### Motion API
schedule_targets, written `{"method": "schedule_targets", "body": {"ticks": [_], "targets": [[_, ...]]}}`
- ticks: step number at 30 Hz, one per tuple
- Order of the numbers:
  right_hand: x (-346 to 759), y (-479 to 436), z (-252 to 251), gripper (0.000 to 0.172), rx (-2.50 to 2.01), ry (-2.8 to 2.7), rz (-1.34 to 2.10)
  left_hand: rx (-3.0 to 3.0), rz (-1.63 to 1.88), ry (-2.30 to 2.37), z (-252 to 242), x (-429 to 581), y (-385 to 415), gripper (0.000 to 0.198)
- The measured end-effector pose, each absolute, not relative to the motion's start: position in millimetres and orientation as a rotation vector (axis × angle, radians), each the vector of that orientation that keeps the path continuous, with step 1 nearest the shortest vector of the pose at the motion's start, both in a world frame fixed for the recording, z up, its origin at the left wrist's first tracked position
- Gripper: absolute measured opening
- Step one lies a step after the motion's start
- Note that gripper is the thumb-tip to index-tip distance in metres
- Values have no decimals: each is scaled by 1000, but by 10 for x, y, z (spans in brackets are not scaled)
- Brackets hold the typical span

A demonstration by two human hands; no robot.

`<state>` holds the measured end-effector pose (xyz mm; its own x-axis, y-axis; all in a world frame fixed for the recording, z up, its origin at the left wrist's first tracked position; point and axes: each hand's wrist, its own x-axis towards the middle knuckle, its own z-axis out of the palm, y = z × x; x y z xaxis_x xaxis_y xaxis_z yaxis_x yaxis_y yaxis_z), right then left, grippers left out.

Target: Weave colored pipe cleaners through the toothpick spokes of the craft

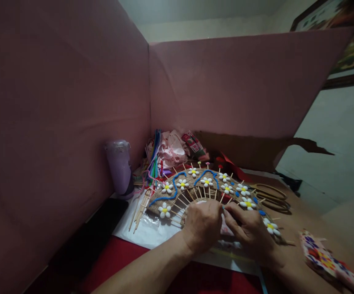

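A twine-wrapped arch (177, 204) lies in front of me, with thin wooden sticks poking out of its inner and outer edges. White flowers (207, 181) with yellow centres, a wavy blue strip (176, 188) and blue dots (262, 212) decorate it. My left hand (204, 222) is closed at the arch's inner edge; what its fingers hold is hidden. Close beside it, my right hand (250, 228) is pinched, thumb and fingertips together. A tiny blue-green bit (223, 207) shows between the two hands' fingertips, too small to name.
A purple tumbler (118, 167) stands at the left, near loose wooden sticks (140, 210) and a dark flat object (103, 228). Behind the arch are coloured pipe cleaners (155, 159) and crumpled pink cloth (173, 148). Gold-handled scissors (272, 196) and flowered fabric (324, 257) lie right. Pink panels (226, 85) enclose the back.
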<state>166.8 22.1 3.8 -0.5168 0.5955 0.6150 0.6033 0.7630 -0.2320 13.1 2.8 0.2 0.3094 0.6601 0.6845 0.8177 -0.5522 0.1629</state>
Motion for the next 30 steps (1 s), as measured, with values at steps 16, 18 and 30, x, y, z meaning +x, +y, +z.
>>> {"method": "schedule_targets", "body": {"ticks": [16, 18, 30], "targets": [[1685, 236, -1, 26, -919, -2265, -3, -2359, -1029, -1326, -27, 126, 35, 13], [1687, 236, -6, 26, -918, -2267, -6, -2346, -1047, -1319, -45, 128, 41, 13], [1666, 229, 24, 28, -945, -2257, -4, -2347, -1085, -1322, -37, 118, 63, 14]]}}
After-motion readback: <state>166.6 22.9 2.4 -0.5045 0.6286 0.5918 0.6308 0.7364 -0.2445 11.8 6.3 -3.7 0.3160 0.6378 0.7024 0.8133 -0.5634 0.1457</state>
